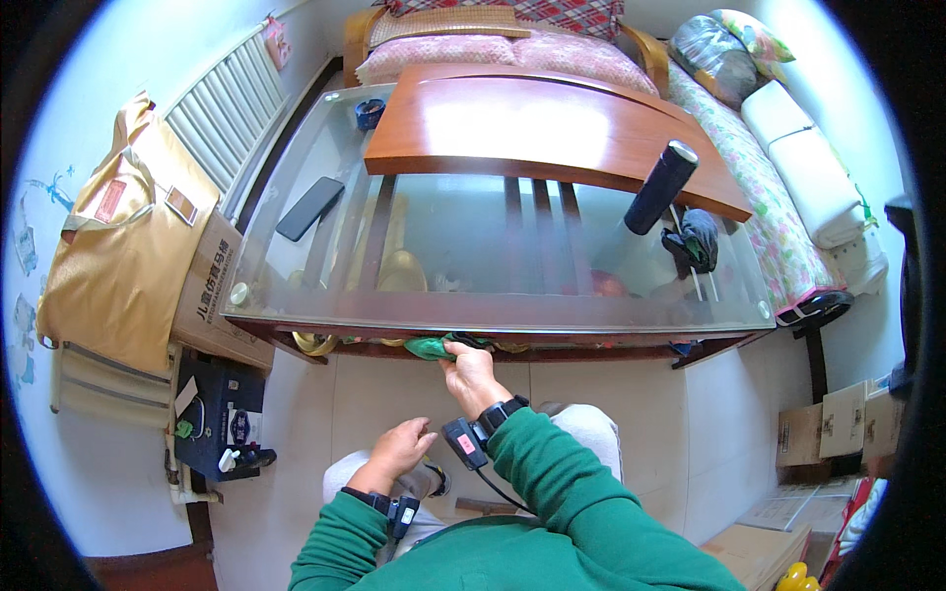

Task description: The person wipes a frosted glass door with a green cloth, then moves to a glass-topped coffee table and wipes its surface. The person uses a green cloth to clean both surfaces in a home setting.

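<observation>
My right hand (471,379) reaches to the near edge of the glass-topped coffee table (325,307), its fingers closed on a crumpled green cloth (430,348). A dark bit shows beside the cloth, and part of it is hidden under the tabletop. My left hand (398,451) hangs above my left knee, fingers loosely bent and apart, with nothing seen in it. On the table lie a black phone (310,208), a roll of blue tape (370,113) and a dark cylindrical bottle (661,187). Next to the bottle sits a small dark folded umbrella-like bundle (696,240).
A reddish-brown wooden board (522,123) covers the table's far part. To the left stand a tan bag (138,246), a cardboard box (222,305) and a dark blue box (217,419). Several cartons (843,424) are stacked at right. A cushioned sofa (443,57) is behind.
</observation>
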Available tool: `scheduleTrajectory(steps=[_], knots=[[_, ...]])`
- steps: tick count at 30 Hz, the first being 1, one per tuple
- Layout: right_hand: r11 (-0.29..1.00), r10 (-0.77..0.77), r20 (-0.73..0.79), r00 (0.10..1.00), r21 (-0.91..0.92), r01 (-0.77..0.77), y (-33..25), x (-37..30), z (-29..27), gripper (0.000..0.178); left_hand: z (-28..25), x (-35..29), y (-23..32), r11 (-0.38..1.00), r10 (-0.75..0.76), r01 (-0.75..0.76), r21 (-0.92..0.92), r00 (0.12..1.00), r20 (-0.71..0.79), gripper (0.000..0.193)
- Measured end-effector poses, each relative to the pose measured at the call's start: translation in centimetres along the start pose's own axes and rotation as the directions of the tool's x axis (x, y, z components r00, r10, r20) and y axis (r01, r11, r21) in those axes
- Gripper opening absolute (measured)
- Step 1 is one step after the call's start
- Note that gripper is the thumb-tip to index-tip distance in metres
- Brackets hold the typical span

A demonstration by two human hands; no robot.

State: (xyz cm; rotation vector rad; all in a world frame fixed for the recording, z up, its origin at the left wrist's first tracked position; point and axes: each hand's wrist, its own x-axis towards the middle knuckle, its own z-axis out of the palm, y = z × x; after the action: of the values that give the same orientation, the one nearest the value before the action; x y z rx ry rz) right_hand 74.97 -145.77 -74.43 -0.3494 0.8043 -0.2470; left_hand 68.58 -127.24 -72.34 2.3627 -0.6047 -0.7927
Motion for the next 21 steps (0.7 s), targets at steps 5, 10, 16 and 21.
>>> scheduleTrajectory(steps=[5, 10, 16, 21], knots=[[0.994, 0.107, 0.011, 0.994, -0.009, -0.107, -3.1, 0.5, -2.0, 0.016, 0.0, 0.0, -0.3, 0.986, -0.02, -0.002, 0.168, 0.991, 0.13, 0.044], [0.997, -0.031, -0.198, 0.98, -0.07, 0.017, -12.9, -0.7, -6.8, 0.017, -0.4, -1.1, -0.5, 0.991, 0.028, -0.04, 0.13, 0.995, 0.091, 0.046], [0.941, -0.321, -0.356, 0.878, -0.01, 0.339, -16.3, 0.1, -8.3, 0.015, -0.9, -1.5, -0.9, 0.99, 0.033, -0.051, 0.134, 0.991, 0.132, 0.047], [0.929, -0.369, -0.383, 0.847, -0.176, 0.326, -10.4, 1.6, -5.4, 0.009, -1.1, -1.6, -0.8, 0.99, 0.056, -0.079, 0.114, 0.98, 0.192, 0.048]])
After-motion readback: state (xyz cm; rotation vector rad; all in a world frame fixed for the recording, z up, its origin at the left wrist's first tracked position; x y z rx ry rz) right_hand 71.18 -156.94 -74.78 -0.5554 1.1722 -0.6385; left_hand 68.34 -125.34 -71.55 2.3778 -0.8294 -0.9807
